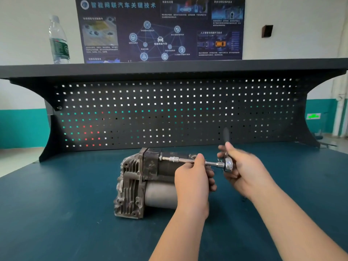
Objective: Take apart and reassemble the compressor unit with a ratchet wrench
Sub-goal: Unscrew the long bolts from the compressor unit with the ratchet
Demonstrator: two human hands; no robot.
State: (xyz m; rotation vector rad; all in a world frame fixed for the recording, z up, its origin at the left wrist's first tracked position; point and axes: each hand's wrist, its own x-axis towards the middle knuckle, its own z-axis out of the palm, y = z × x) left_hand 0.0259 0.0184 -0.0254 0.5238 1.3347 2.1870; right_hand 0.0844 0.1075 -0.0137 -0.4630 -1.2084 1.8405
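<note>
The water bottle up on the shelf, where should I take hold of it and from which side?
Grip the water bottle around its labelled middle, coming from the front. It stands upright near the shelf edge with the wall behind it, and its round body suits a wrap grip.

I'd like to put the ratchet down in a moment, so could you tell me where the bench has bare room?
The green bench top is bare left of the compressor unit, between it and the pegboard, and right of the right hand. It is crowded at the centre, where the left hand steadies the extension bar and the right holds the ratchet wrench.
</note>
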